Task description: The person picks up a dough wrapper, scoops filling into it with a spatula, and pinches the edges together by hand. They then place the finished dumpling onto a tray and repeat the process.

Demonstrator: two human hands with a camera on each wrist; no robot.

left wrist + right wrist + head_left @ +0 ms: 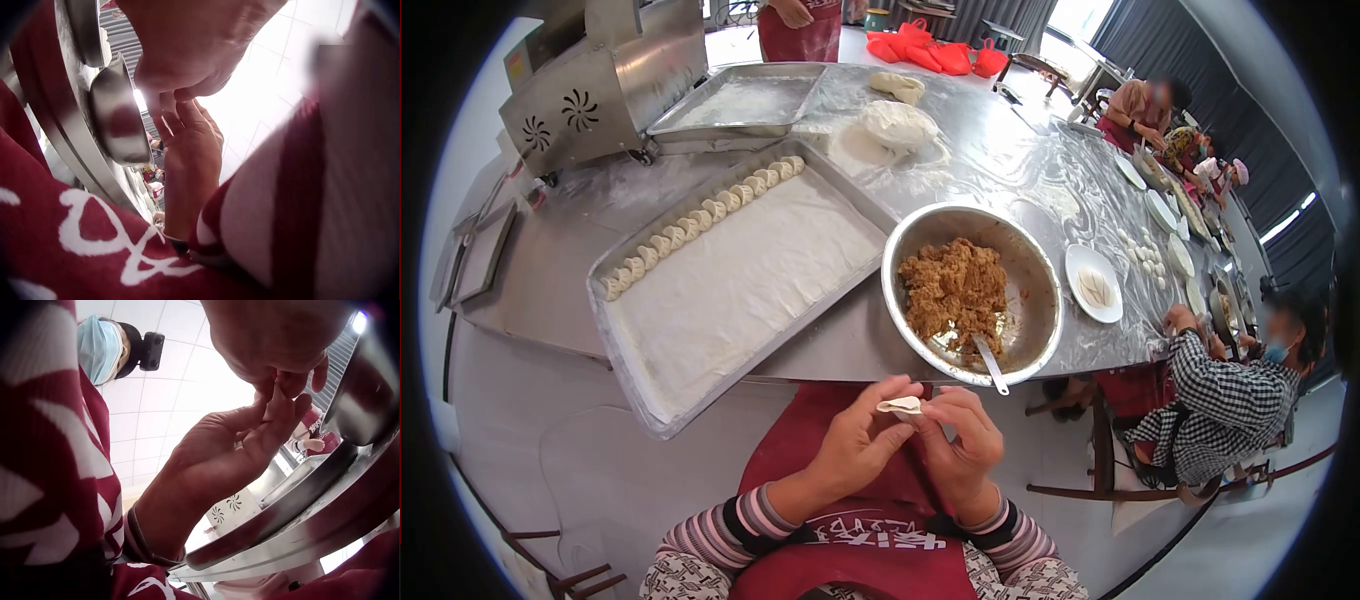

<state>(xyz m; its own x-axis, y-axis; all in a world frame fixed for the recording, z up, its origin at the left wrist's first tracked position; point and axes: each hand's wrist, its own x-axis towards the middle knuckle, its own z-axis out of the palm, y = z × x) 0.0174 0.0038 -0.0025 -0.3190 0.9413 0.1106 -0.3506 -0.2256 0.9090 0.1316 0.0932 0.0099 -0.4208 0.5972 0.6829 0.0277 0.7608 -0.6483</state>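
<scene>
Both hands meet over my red apron, just below the table edge, around a small white dumpling. My left hand cradles it with curled fingers. My right hand pinches its right edge. In front of them stands a steel bowl of brown minced filling with a spoon leaning in it. In the left wrist view the right hand shows from below beside the bowl. In the right wrist view the left hand shows, its fingertips up against the right hand's.
A large floured steel tray at left carries a row of finished dumplings along its far rim. Behind it are a second tray, a steel machine and dough lumps. Seated people work along the right side of the table.
</scene>
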